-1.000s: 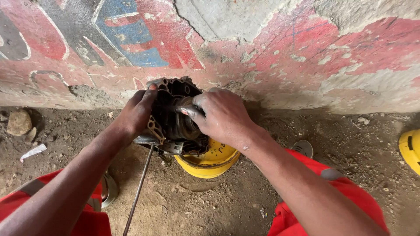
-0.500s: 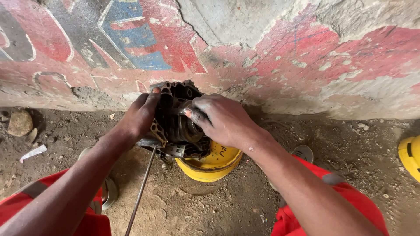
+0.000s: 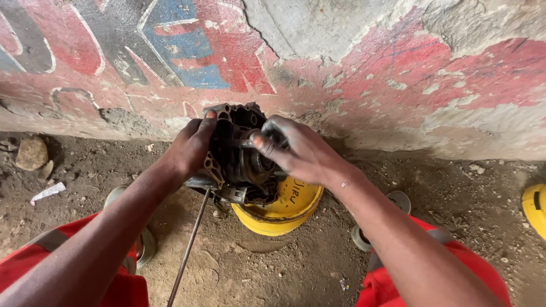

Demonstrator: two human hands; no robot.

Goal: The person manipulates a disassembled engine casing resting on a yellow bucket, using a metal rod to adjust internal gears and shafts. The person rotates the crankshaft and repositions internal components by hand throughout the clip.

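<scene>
Painted wall (image 3: 364, 68), stone (image 3: 31, 153), dirt ground (image 3: 273, 267), metal rod (image 3: 187, 253)

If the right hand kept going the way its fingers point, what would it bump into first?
The right hand points left, across the greasy engine part it already touches. Beyond that, probably the left hand gripping the other side; depth is unclear.

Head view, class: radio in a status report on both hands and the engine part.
Left hand grips greasy engine part at its left side. Right hand on its front, fingers at the centre. Part sits over yellow container. Thin metal rod leans below.
</scene>
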